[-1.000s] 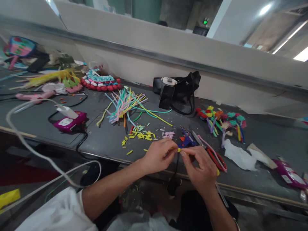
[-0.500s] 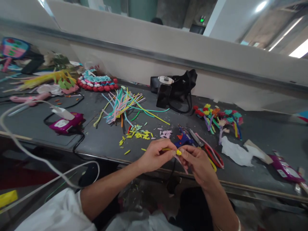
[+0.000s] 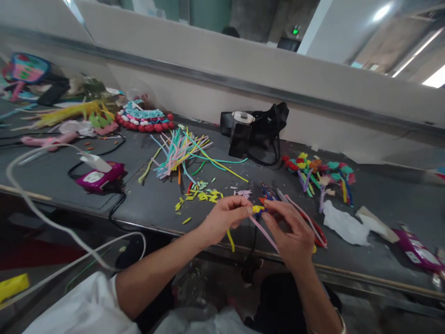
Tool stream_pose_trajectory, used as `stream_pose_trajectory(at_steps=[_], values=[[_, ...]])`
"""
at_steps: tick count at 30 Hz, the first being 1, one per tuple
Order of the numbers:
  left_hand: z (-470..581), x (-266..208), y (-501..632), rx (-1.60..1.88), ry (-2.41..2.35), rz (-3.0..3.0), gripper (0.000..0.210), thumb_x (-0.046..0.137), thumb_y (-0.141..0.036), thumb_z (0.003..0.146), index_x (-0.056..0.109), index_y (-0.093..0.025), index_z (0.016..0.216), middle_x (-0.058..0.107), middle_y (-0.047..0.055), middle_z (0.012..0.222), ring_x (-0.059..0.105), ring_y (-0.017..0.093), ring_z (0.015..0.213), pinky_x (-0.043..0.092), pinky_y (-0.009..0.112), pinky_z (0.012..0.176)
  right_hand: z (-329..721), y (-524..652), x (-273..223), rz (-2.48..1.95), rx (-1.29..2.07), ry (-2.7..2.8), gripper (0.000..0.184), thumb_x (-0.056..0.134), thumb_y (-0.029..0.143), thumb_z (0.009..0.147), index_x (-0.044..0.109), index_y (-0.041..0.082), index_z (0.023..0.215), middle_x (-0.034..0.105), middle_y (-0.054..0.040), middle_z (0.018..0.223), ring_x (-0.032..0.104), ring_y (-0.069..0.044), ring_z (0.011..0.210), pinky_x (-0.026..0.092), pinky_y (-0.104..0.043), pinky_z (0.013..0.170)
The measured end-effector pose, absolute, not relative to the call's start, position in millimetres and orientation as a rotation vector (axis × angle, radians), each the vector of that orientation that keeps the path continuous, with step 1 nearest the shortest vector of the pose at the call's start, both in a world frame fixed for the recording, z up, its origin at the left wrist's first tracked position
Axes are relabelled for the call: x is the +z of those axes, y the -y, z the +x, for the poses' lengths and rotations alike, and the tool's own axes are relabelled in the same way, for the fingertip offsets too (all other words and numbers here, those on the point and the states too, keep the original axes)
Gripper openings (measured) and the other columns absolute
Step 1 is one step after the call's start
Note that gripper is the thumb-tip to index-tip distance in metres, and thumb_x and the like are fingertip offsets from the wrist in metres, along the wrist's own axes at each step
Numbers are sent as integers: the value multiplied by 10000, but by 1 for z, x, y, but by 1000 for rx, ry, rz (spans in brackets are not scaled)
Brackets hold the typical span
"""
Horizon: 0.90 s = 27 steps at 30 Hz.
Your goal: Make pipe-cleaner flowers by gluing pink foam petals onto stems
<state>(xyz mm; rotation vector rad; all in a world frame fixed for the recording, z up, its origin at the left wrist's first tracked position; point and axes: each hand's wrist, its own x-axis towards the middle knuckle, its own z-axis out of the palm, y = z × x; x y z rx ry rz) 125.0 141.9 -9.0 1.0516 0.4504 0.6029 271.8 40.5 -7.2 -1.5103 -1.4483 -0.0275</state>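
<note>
My left hand [image 3: 225, 218] is closed in a pinch on yellow and pink pipe cleaners. A small bent yellow clump [image 3: 257, 209] shows at the fingertips, and a pink pipe cleaner [image 3: 266, 233] slants down from there toward my right palm. The yellow pipe cleaner [image 3: 230, 241] hangs below the left hand. My right hand [image 3: 292, 232] is just right of the clump, its thumb and forefinger apart with a gap between them. Behind the right fingers lies a blue and orange tool [image 3: 263, 195], partly hidden. Short cut yellow pieces [image 3: 208, 196] lie beyond the left hand.
A pile of long pipe cleaners [image 3: 177, 155] lies behind the cut pieces. A black bag [image 3: 269, 125] stands against the wall. Finished pipe-cleaner flowers [image 3: 320, 171] and crumpled white paper [image 3: 342, 225] lie at right. A purple device [image 3: 100, 178] and white cable [image 3: 34, 215] are at left.
My right thumb and forefinger have parted from the yellow clump and moved slightly right. A yellow end now hangs under the left hand, and more of the pink pipe cleaner shows.
</note>
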Motion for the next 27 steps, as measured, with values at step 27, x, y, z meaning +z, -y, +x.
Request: stream_pose_trajectory(at_steps=[27], values=[[135, -19, -133, 926, -632, 1632, 160, 612, -264, 813, 684, -142, 740, 624, 10, 672, 525, 122, 649, 389, 224, 616, 251, -44, -20, -1749, -139, 1343, 105, 610, 235, 832, 641, 192, 741, 595, 37, 581, 507, -101, 471, 411, -221, 484]])
